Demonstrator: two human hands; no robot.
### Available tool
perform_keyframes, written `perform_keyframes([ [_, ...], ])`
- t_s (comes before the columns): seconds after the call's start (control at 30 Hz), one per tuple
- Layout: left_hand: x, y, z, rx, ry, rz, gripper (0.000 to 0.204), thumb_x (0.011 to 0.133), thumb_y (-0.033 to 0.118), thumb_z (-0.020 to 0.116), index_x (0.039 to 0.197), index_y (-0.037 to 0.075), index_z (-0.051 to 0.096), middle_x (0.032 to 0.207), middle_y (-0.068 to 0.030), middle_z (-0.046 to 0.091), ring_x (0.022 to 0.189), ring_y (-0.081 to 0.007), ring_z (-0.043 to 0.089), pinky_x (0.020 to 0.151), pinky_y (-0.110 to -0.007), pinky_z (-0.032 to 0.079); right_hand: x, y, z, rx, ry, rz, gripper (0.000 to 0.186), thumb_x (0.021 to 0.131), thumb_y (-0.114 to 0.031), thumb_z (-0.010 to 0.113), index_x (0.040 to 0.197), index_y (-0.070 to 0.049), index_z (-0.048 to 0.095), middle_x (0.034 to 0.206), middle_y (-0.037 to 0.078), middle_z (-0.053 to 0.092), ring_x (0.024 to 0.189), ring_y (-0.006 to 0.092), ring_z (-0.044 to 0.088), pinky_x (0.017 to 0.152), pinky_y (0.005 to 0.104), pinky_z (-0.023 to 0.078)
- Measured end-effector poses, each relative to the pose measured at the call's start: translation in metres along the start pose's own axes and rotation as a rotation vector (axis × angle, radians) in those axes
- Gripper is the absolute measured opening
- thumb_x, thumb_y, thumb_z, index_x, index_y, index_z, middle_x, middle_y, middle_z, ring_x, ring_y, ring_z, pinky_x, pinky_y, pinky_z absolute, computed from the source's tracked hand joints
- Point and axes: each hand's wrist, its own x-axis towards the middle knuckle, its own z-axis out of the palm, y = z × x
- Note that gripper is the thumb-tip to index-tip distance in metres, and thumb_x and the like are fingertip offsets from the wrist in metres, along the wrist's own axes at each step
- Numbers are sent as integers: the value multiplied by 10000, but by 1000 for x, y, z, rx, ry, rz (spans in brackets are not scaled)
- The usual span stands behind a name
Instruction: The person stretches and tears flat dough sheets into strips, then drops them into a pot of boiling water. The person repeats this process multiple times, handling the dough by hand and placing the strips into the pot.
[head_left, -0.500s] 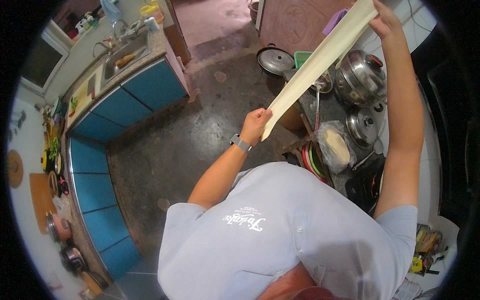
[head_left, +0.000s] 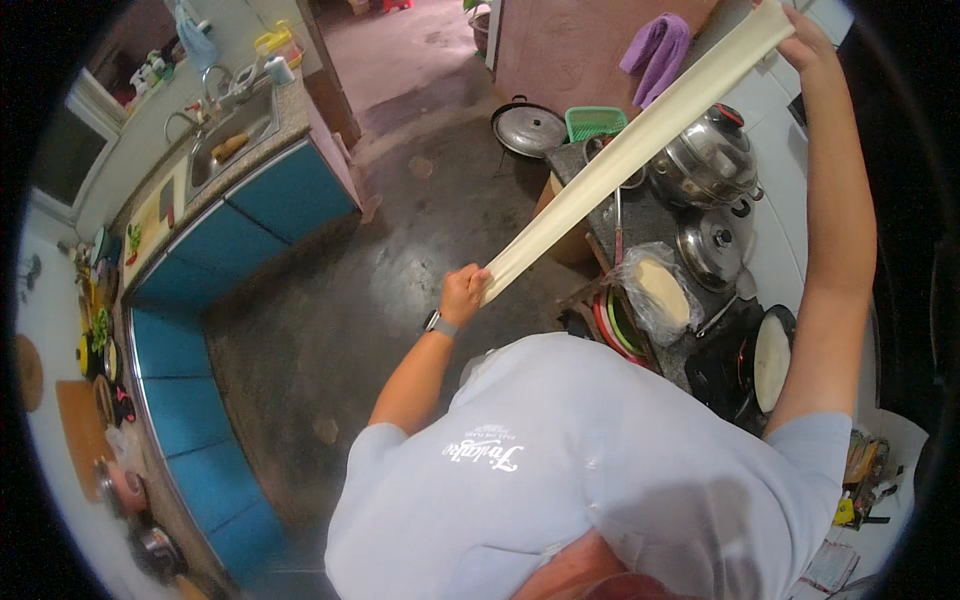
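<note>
A long pale strip of dough (head_left: 630,150) is stretched diagonally in the air between my hands. My left hand (head_left: 464,294), with a watch on the wrist, pinches its lower end. My right hand (head_left: 803,38) grips the upper end at the top right, raised high. Beneath the strip, on the dark counter, are a steel steamer pot (head_left: 703,165), a lidded pot (head_left: 712,258) and a clear plastic bag (head_left: 657,290) with pale dough inside. A round pan (head_left: 775,358) with something pale in it sits on the black stove (head_left: 722,372).
Stacked red and green basins (head_left: 610,325) lie below the counter. A lidded wok (head_left: 525,132) and green basket (head_left: 595,121) stand beyond. A purple towel (head_left: 655,55) hangs at the back. At left are blue cabinets (head_left: 180,355) and a sink (head_left: 245,120); a doorway opens behind.
My left hand has moved down and leftward, and my right hand slightly rightward, so the dough strip reaches farther across. More of the pan on the stove shows.
</note>
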Motion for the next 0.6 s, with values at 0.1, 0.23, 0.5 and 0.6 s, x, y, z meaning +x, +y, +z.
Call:
perform_keyframes([
  [0.1, 0, -3, 2, 8, 39, 104, 407, 882, 289, 470, 596, 1, 465, 493, -160, 359, 408, -221, 344, 422, -341, 331, -3, -7, -2, 48, -23, -24, 288, 876, -131, 389, 979, 82, 552, 872, 201, 608, 801, 285, 603, 744, 410, 498],
  [0.23, -4, 2, 9, 33, -6, 95, 402, 887, 298, 462, 621, -3, 495, 494, -153, 390, 416, -183, 380, 430, -335, 342, 6, -18, -16, 27, -27, -19, 310, 881, -147, 374, 993, 91, 539, 883, 206, 596, 803, 293, 595, 738, 425, 493],
  [0.5, 2, 1, 44, -187, -165, -149, 415, 891, 333, 464, 693, -16, 572, 531, -47, 469, 529, -82, 417, 468, -291, 370, -53, 0, 7, 103, -218, 10, 355, 918, -211, 340, 1100, 87, 402, 1018, 205, 510, 912, 299, 557, 799, 374, 482],
  [0.6, 9, 2, 65, -369, -396, -363, 414, 884, 345, 475, 699, -9, 584, 573, -13, 508, 540, -86, 450, 495, -276, 395, -69, 16, -5, 64, -436, 40, 490, 941, -203, 296, 1273, 134, 166, 1267, 275, 350, 1088, 324, 487, 894, 326, 474],
])
